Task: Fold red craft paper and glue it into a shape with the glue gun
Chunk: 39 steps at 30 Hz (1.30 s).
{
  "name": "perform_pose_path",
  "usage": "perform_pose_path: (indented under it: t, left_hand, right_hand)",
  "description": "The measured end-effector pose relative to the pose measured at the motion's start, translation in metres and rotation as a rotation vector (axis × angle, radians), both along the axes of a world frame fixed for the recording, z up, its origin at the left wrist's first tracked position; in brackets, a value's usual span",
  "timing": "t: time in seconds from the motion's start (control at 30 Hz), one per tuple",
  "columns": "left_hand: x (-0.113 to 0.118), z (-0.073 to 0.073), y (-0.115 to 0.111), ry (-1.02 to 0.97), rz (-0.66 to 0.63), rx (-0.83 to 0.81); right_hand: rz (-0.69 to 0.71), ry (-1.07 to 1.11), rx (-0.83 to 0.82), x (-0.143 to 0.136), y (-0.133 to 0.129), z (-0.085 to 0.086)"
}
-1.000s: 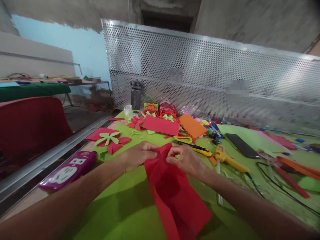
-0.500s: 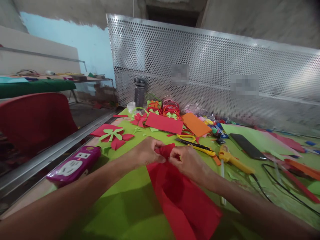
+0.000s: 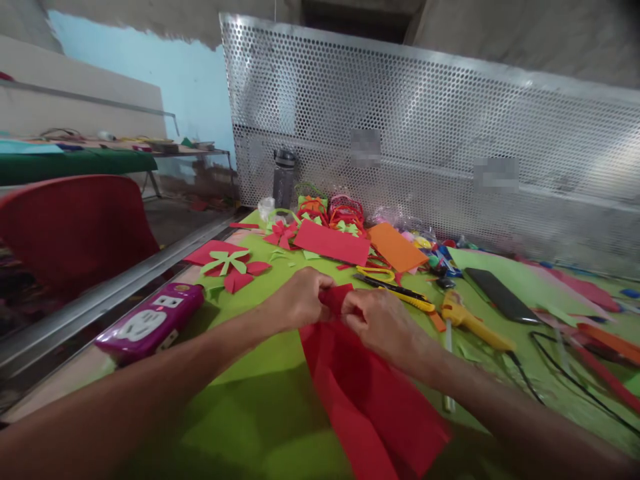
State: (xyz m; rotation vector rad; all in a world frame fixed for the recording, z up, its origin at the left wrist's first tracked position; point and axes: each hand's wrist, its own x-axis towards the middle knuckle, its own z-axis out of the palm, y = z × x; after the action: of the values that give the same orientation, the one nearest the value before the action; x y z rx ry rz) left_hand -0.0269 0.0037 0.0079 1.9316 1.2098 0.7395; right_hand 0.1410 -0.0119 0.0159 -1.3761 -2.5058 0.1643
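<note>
A long red sheet runs from both hands down toward the bottom of the view, creased and partly folded along its length. Its far end is pinched in the fingers of my left hand. Close beside it, my right hand grips the same end, fingers curled. A small piece of red stands up between the two hands; the fingertips partly hide it. Just beyond my right hand lie a black and yellow cutter and yellow-handled scissors.
Left, a purple power strip lies near the metal table edge. Right are a yellow glue gun with its cord and a black phone. Red and orange sheets, cut flowers and a bottle stand or lie before a perforated metal panel.
The view has shifted slightly. Both hands keep hold of the red sheet, and the fingers of my left hand have curled in more at its end.
</note>
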Motion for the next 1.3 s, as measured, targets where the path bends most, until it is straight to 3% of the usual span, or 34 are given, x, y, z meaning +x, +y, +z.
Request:
perform_pose_path:
  t: [0.2, 0.37, 0.53, 0.8, 0.97, 1.3]
  left_hand:
    - [-0.005, 0.008, -0.002, 0.007, 0.018, -0.017]
    - [-0.007, 0.013, -0.004, 0.003, -0.002, -0.024]
    - [0.0, 0.02, -0.015, 0.064, 0.049, 0.165]
    - [0.014, 0.031, -0.024, 0.401, 0.118, 0.578]
    - [0.025, 0.042, -0.025, 0.601, 0.129, 0.657]
    - [0.026, 0.058, -0.008, 0.728, 0.035, 0.695]
  right_hand:
    - [0.113, 0.068, 0.07, 0.005, -0.008, 0.006]
    - [-0.002, 0.02, 0.154, 0.002, -0.014, 0.006]
    - [-0.106, -0.087, 0.092, 0.002, -0.004, 0.007]
    - [-0.03, 0.002, 0.184, 0.007, 0.0, 0.015]
    - [-0.012, -0.026, 0.273, 0.011, -0.002, 0.015]
    - [-0.037, 0.075, 0.336, 0.01, 0.002, 0.015]
